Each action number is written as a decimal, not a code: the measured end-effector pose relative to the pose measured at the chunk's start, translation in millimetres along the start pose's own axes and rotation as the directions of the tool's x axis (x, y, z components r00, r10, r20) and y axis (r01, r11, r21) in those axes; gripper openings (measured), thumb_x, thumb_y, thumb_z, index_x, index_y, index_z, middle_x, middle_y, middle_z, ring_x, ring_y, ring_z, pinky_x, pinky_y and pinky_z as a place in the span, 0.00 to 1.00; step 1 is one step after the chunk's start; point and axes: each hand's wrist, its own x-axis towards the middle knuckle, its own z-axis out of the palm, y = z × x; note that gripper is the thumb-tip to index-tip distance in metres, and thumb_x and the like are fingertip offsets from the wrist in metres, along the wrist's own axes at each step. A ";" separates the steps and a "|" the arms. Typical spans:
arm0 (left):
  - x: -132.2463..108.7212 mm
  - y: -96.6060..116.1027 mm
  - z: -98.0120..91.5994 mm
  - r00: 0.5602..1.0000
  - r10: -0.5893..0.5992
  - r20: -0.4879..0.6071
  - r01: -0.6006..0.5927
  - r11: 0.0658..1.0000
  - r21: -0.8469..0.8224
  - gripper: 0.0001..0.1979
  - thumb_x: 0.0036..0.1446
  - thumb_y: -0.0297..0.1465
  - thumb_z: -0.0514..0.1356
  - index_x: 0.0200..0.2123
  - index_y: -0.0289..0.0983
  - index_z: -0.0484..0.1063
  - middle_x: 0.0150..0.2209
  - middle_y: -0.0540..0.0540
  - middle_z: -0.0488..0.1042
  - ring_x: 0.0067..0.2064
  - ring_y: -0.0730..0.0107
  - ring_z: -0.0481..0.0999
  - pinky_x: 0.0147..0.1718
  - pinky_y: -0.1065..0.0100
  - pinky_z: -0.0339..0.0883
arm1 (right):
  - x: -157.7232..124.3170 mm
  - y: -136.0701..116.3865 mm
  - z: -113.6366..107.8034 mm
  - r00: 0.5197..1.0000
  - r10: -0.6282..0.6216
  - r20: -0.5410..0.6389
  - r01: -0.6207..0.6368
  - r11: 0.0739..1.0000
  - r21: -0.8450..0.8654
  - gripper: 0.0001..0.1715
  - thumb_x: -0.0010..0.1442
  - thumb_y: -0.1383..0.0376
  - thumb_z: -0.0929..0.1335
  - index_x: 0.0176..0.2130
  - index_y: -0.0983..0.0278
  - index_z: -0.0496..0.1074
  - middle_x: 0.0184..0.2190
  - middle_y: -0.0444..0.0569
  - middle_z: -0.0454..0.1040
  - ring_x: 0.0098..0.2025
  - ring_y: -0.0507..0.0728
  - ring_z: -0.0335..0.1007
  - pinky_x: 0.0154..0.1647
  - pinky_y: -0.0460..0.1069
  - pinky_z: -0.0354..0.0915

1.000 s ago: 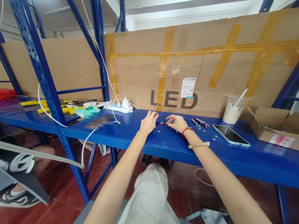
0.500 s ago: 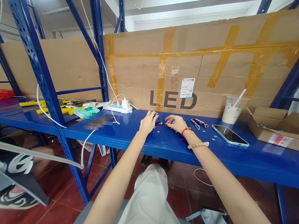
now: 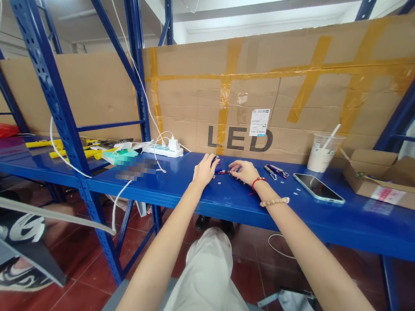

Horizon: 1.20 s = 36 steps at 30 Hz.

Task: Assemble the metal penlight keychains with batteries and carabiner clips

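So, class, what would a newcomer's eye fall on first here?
Probably the cardboard sheet marked LED, standing behind the blue table. Then the left hand and right hand, close together at the table, small blue and red things between them. To their right, a phone lies before a cup.

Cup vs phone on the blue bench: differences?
- Pose: the cup stands upright; the phone lies flat, dark screen up.
- Look: the cup is clear at its rim with pale contents and a white straw; the phone is a dark slab with a pale edge.
- Position: the cup is farther back; the phone is nearer the front edge.

Shared: both rest on the blue bench, right of the right hand.
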 end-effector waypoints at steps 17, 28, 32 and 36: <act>-0.1 -3.3 2.0 0.999 0.033 -0.003 -0.033 0.998 -0.049 0.15 0.62 0.39 0.45 0.42 0.40 0.66 0.41 0.46 0.72 0.45 0.68 0.71 0.36 0.71 0.64 | -2.0 -4.5 -2.4 1.000 0.006 0.002 -0.006 1.000 0.006 0.15 0.47 0.68 0.67 0.38 0.61 0.74 0.31 0.43 0.78 0.27 0.50 0.71 0.26 0.43 0.65; 0.0 -2.7 1.8 1.000 0.015 0.008 -0.015 0.999 -0.051 0.15 0.62 0.40 0.45 0.42 0.40 0.67 0.41 0.45 0.72 0.44 0.67 0.71 0.37 0.70 0.64 | -3.5 -6.8 -3.5 1.000 0.022 0.020 -0.022 1.000 -0.006 0.15 0.48 0.68 0.67 0.38 0.61 0.74 0.32 0.43 0.78 0.28 0.51 0.71 0.28 0.44 0.65; 0.3 -3.7 2.9 1.000 0.025 -0.003 -0.025 0.998 -0.065 0.15 0.62 0.40 0.45 0.40 0.40 0.67 0.40 0.45 0.73 0.44 0.66 0.72 0.36 0.70 0.64 | -3.2 -7.3 -4.0 0.999 0.034 0.028 -0.034 0.999 -0.008 0.14 0.48 0.68 0.67 0.38 0.61 0.74 0.33 0.43 0.77 0.29 0.51 0.71 0.28 0.44 0.66; 0.3 -3.8 3.3 1.000 0.028 -0.009 -0.029 0.997 -0.073 0.15 0.62 0.40 0.46 0.40 0.40 0.67 0.40 0.45 0.73 0.44 0.66 0.71 0.35 0.70 0.63 | -3.1 -6.5 -3.9 0.999 0.030 0.028 -0.030 1.000 -0.004 0.15 0.47 0.69 0.67 0.38 0.61 0.74 0.32 0.43 0.77 0.29 0.51 0.71 0.28 0.44 0.65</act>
